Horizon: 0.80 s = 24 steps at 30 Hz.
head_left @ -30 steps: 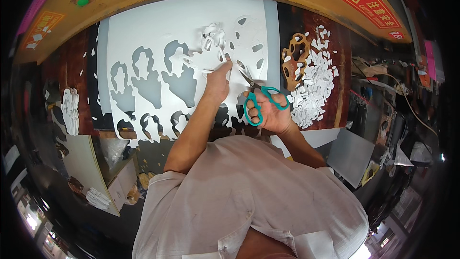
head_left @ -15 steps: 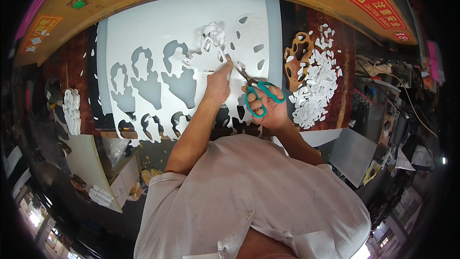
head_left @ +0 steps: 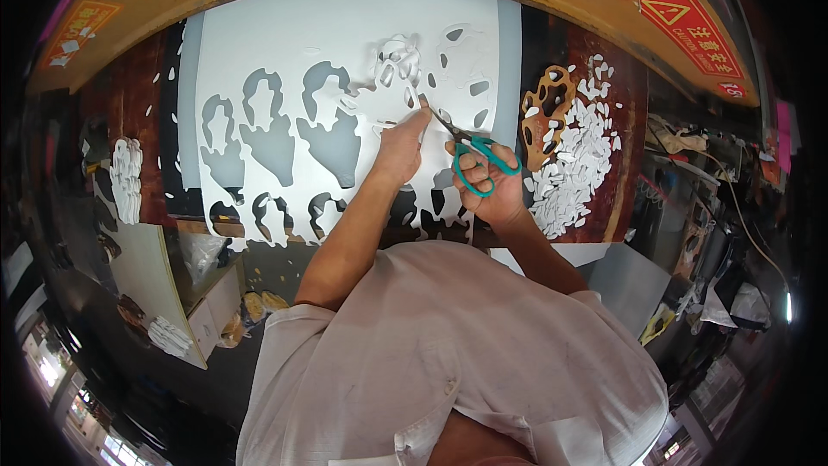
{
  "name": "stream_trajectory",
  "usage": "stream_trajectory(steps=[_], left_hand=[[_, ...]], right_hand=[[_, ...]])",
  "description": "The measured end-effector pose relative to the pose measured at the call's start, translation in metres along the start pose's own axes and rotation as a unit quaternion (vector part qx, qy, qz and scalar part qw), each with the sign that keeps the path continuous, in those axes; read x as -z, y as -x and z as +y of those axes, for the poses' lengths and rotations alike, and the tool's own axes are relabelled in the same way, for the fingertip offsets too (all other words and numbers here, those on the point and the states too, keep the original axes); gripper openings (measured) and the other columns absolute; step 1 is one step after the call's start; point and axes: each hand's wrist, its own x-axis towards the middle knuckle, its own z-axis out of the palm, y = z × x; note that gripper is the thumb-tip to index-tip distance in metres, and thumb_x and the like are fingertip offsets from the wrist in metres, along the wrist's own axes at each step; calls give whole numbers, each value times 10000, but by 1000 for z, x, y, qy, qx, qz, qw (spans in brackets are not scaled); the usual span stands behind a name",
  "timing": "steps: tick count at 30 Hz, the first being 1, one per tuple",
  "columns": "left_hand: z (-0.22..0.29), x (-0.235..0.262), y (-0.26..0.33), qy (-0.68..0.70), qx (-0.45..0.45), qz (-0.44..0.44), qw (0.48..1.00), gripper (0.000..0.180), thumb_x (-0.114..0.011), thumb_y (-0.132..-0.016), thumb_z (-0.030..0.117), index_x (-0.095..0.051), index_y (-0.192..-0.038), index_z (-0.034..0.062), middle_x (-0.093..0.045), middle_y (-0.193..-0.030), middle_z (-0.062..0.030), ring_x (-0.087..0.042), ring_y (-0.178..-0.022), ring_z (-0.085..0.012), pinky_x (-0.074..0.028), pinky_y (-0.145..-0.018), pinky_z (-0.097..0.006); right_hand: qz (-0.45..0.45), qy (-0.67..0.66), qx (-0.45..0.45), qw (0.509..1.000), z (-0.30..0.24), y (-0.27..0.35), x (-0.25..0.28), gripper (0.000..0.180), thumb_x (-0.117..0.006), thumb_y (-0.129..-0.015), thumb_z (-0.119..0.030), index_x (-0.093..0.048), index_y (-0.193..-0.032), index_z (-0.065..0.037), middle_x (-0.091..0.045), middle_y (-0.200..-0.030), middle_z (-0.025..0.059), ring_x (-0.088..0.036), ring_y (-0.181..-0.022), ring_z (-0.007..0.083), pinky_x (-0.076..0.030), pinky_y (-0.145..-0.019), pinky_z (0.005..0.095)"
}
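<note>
Gripping teal-handled scissors (head_left: 467, 136) in the right hand (head_left: 496, 192) over the punched white sheet (head_left: 276, 26), aiming the blades (head_left: 443, 123) toward the left hand (head_left: 402, 145). Pinching a holed white piece (head_left: 385, 104) on that sheet with the latter, left of white scraps (head_left: 571, 168) heaped on the surface (head_left: 631, 142).

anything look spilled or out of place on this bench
Slightly: the loose heap of small white pieces at the right looks untidy, and a few stray white bits lie at the bench's left side, well apart from that heap.
</note>
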Motion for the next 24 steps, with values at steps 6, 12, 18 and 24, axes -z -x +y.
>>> stream_trajectory(steps=[6, 12, 18, 24], left_hand=[[0, 0, 0, 3, -11, -16, 1000, 349, -667, -1021, 111, -657, -1344, -21, -700, -1275, -73, -666, -1147, -162, -528, -953, -292], [-4, 3, -7, 8, -10, -24, 1000, 336, -656, -1031, 109, -650, -1337, -31, -697, -1260, -101, -677, -1122, -195, -552, -946, -326], [-5, 5, -8, -3, -3, -40, 999, 373, -693, -1018, 222, -700, -1321, 5, -684, -1115, 7, -586, -901, -60, -435, -718, -226], [0, -3, 1, 13, -12, -33, 999, 358, -680, -1021, 169, -681, -1327, -16, -698, -1189, -44, -649, -995, -120, -509, -797, -252]], right_hand=[[-8, -92, 11, 996, 16, -3, -3, 700, -623, -929, -281, -459, -1469, 134, -605, -1005, 26, -502, -827, 91, -409, -593, 147], [-64, -192, -7, 979, 27, -6, -7, 692, -696, -941, -252, -454, -1466, 128, -569, -1053, 36, -515, -866, 104, -463, -634, 168], [-80, -211, -3, 974, 33, -10, -8, 700, -720, -935, -231, -445, -1471, 127, -552, -1061, 44, -530, -891, 126, -492, -690, 215], [-102, -245, -14, 964, 35, -15, -8, 697, -743, -909, -192, -460, -1455, 136, -526, -1038, 31, -532, -889, 120, -482, -672, 209]])
